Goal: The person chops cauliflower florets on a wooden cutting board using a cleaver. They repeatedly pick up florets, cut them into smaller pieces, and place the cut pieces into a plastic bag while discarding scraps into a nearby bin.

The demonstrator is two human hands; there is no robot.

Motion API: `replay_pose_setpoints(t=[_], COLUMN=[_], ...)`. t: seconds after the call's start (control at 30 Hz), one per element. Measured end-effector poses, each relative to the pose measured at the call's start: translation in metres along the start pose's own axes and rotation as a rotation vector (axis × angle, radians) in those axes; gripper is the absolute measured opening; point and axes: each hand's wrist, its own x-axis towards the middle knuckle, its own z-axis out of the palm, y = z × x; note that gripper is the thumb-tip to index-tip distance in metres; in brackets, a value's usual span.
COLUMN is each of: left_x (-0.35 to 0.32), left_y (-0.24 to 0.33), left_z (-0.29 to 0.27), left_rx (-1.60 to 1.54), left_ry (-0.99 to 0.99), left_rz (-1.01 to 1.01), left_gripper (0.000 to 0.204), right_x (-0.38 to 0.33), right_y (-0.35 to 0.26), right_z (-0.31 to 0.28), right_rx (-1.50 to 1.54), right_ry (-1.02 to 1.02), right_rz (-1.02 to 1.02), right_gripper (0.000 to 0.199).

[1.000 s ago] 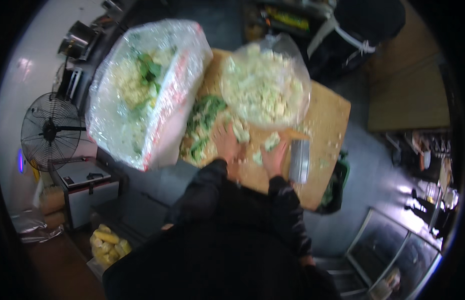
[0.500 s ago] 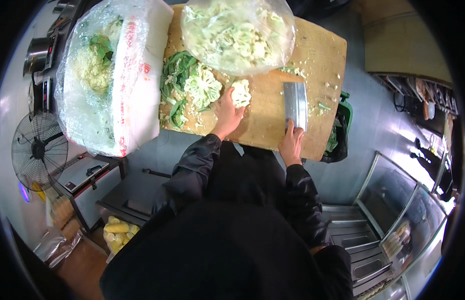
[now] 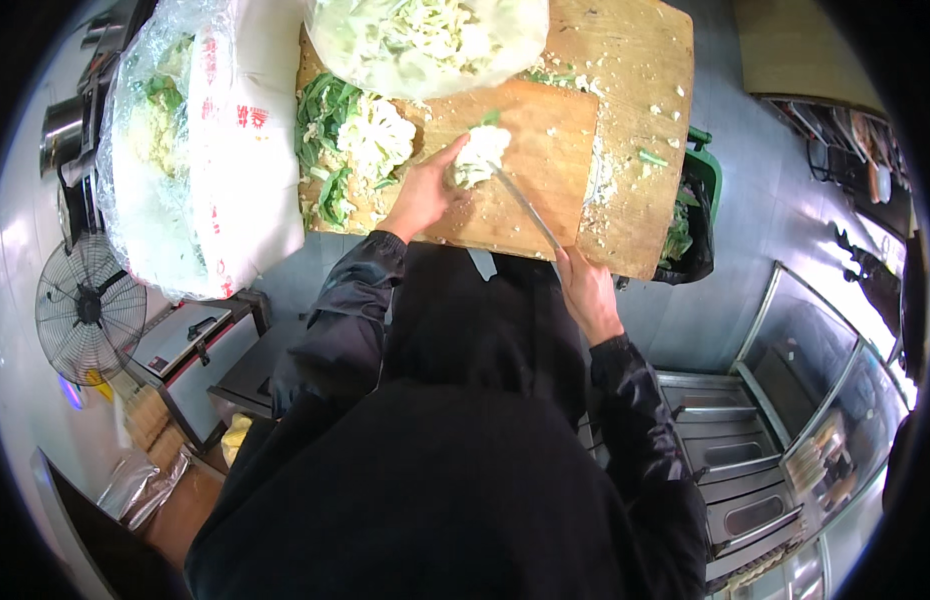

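Note:
My left hand (image 3: 427, 195) is closed on the left side of a cauliflower piece (image 3: 479, 158) above the wooden chopping board (image 3: 555, 130). In my right hand (image 3: 587, 293) is the handle of a cleaver (image 3: 528, 207), its blade turned nearly edge-on and its tip end at the cauliflower's right side. Whether the edge has gone into the piece I cannot tell. Left of my left hand lie a larger cauliflower head (image 3: 377, 138) and cut green leaves (image 3: 325, 115). Beyond the hands sits a clear plastic bag (image 3: 425, 45) of cauliflower florets.
At the left stands a white foam box (image 3: 250, 170) with cauliflower under plastic wrap. A green bin (image 3: 701, 175) with a black liner and leaves is off the board's right edge. Crumbs and a green scrap (image 3: 653, 158) dot the board. A fan (image 3: 90, 300) stands far left.
The cleaver has swung from lying broadside on the right to the cauliflower piece, blade now edge-on. My left hand still grips the piece, which has turned. The whole view has shifted.

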Motion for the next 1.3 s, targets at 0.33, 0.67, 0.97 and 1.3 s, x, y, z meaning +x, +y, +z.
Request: replay_pose_setpoints(t=[0.33,0.67,0.97,1.3], left_x=[0.002,0.008,-0.011,0.005], left_y=[0.000,-0.003,-0.016,-0.013], left_z=[0.001,-0.003,0.030,0.026], left_rx=[0.054,0.118,-0.466,-0.633], left_ry=[0.054,-0.018,0.196,0.248], left_rz=[-0.102,-0.237,-0.309,-0.354], left_gripper=[0.091,0.089,0.084,0.080], right_x=[0.015,0.059,0.019,0.076], right_y=[0.000,-0.013,-0.040,-0.037], right_z=[0.000,0.027,0.047,0.076], right_rx=[-0.070,-0.185,0.170,-0.033], right_ry=[-0.029,-0.078,0.023,-0.076], right_rz=[-0.028,0.032,0.048,0.055], right_gripper=[0.022,0.039,0.039,0.044])
